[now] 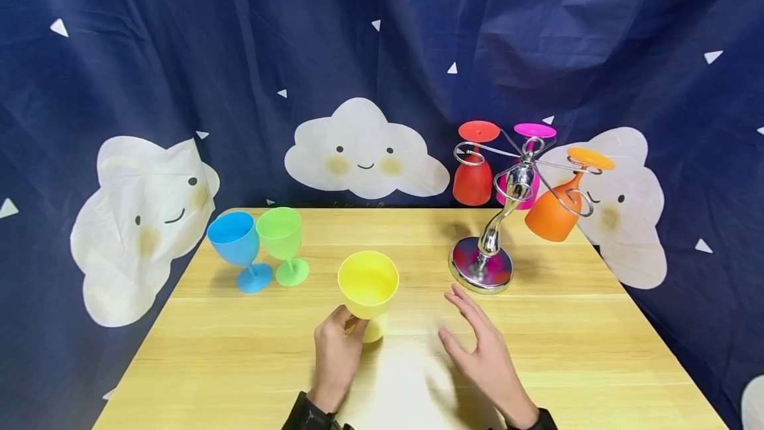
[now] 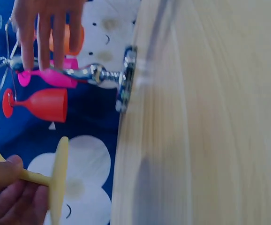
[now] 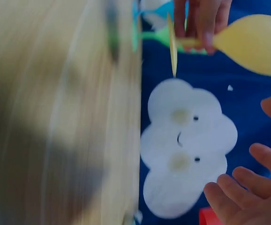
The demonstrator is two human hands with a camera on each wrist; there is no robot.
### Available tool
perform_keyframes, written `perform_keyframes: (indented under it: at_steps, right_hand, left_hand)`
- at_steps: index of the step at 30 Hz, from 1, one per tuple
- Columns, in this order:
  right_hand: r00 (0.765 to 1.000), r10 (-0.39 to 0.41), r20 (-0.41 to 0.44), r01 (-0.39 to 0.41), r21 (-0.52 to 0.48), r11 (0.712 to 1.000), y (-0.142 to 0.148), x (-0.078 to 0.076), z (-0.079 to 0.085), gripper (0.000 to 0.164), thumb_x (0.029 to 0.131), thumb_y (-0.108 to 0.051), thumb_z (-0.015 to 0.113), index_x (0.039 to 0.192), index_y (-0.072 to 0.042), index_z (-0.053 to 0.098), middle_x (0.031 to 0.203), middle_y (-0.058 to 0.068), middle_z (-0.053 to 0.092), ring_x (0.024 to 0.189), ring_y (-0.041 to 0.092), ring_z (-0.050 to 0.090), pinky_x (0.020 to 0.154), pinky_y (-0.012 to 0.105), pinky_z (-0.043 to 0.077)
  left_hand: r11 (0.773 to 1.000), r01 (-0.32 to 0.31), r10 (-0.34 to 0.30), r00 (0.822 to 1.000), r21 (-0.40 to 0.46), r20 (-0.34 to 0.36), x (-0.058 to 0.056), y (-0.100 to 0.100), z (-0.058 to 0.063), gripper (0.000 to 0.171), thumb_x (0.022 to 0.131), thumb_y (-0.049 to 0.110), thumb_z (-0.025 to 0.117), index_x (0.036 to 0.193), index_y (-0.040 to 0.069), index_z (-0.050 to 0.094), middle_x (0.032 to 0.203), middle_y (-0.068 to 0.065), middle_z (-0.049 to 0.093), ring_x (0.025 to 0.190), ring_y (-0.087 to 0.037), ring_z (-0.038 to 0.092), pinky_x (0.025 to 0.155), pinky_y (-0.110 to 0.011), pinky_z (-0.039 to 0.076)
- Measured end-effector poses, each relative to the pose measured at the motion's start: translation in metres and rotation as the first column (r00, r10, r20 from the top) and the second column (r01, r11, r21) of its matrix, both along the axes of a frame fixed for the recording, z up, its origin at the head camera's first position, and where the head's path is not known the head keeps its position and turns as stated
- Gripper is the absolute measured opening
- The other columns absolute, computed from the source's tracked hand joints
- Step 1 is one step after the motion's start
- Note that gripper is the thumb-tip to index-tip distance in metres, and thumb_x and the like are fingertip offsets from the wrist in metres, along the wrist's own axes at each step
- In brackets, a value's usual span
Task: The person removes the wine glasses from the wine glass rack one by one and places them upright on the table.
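A yellow goblet [image 1: 368,284] is held upright by my left hand [image 1: 339,350], whose fingers pinch its stem. In the left wrist view its round foot [image 2: 58,183] hangs clear of the tabletop. My right hand [image 1: 485,360] is held to the right of the goblet, fingers spread and holding nothing. Beyond that hand stands a chrome glass rack [image 1: 491,237]. A red goblet [image 1: 473,181], a magenta goblet [image 1: 535,130] and an orange goblet [image 1: 555,211] hang upside down from its wire loops.
On the left of the wooden table [image 1: 251,363], a blue goblet [image 1: 235,241] and a green goblet [image 1: 280,234] stand upright close together. Behind the table hangs a dark blue curtain [image 1: 382,32] with white clouds.
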State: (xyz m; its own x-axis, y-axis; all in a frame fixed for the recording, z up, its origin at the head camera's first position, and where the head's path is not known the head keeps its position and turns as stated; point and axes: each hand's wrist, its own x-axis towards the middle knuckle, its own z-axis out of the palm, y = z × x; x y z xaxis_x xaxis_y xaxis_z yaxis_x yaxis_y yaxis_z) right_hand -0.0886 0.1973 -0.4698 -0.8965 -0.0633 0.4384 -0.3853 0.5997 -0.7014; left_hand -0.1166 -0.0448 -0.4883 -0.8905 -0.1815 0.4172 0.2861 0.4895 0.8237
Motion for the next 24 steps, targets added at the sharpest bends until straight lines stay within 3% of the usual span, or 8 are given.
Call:
perform_keyframes:
  at_steps: [3,5,8,10,13,16,24]
  right_hand:
    - [0.998,-0.050,-0.040,0.055,0.134,0.989,0.010,0.007,-0.002,0.068,0.086,-0.014,0.082,0.146,-0.024,0.054,0.158,0.000,0.043,0.139,0.029,0.048,0.108,0.043,0.044]
    - [0.997,-0.060,-0.047,0.067,0.168,0.983,0.015,0.011,-0.004,0.068,0.084,-0.013,0.083,0.145,-0.022,0.055,0.158,0.002,0.044,0.138,0.031,0.049,0.111,0.035,0.040]
    - [0.996,-0.079,-0.041,0.085,0.194,0.977,0.021,0.017,-0.008,0.064,0.083,-0.012,0.084,0.142,-0.020,0.059,0.156,0.004,0.046,0.135,0.032,0.051,0.111,0.013,0.029]
    - [0.995,-0.100,-0.024,0.102,0.204,0.974,0.024,0.020,-0.011,0.062,0.084,-0.014,0.084,0.140,-0.021,0.060,0.155,0.003,0.048,0.134,0.031,0.053,0.110,0.011,0.029]
    - [0.992,-0.124,0.003,0.121,0.207,0.971,0.028,0.024,-0.013,0.059,0.085,-0.016,0.083,0.139,-0.021,0.060,0.154,0.005,0.049,0.133,0.032,0.054,0.108,0.032,0.045]
    - [0.990,-0.138,0.018,0.132,0.192,0.972,0.030,0.025,-0.014,0.056,0.086,-0.015,0.083,0.137,-0.019,0.061,0.153,0.009,0.051,0.132,0.035,0.054,0.099,0.058,0.049]
    - [0.988,-0.155,0.023,0.148,0.177,0.973,0.034,0.026,-0.016,0.052,0.086,-0.013,0.081,0.135,-0.015,0.063,0.150,0.013,0.053,0.130,0.040,0.055,0.095,0.066,0.050]
  left_hand:
    - [1.000,-0.005,0.006,0.998,-0.026,0.055,-0.009,-0.009,-0.003,0.019,0.085,-0.003,0.078,0.101,0.008,0.076,0.101,-0.009,0.077,0.090,-0.024,0.075,0.083,-0.043,0.062]
    - [0.999,-0.005,0.008,0.997,-0.042,0.078,-0.016,-0.016,-0.005,0.019,0.086,-0.004,0.076,0.102,0.006,0.074,0.102,-0.012,0.077,0.091,-0.027,0.075,0.084,-0.046,0.061]
    - [0.998,-0.005,0.010,0.996,-0.060,0.093,-0.027,-0.026,-0.008,0.018,0.087,-0.003,0.075,0.104,0.003,0.072,0.102,-0.016,0.076,0.094,-0.032,0.075,0.084,-0.048,0.061]
    - [0.997,-0.008,0.015,0.995,-0.075,0.100,-0.035,-0.032,-0.011,0.017,0.088,-0.003,0.074,0.105,0.001,0.071,0.103,-0.019,0.075,0.095,-0.035,0.074,0.083,-0.048,0.061]
    - [0.996,-0.011,0.021,0.992,-0.085,0.123,-0.046,-0.041,-0.012,0.015,0.089,-0.003,0.072,0.104,-0.001,0.070,0.105,-0.021,0.074,0.096,-0.038,0.073,0.082,-0.049,0.061]
    - [0.996,-0.006,0.019,0.987,-0.086,0.160,-0.056,-0.046,-0.014,0.014,0.089,-0.004,0.071,0.103,-0.003,0.069,0.105,-0.022,0.074,0.096,-0.039,0.073,0.082,-0.050,0.061]
    - [0.994,0.013,0.013,0.971,-0.108,0.237,-0.081,-0.048,-0.021,0.012,0.093,0.005,0.071,0.104,0.001,0.071,0.105,-0.018,0.075,0.104,-0.039,0.071,0.090,-0.053,0.058]
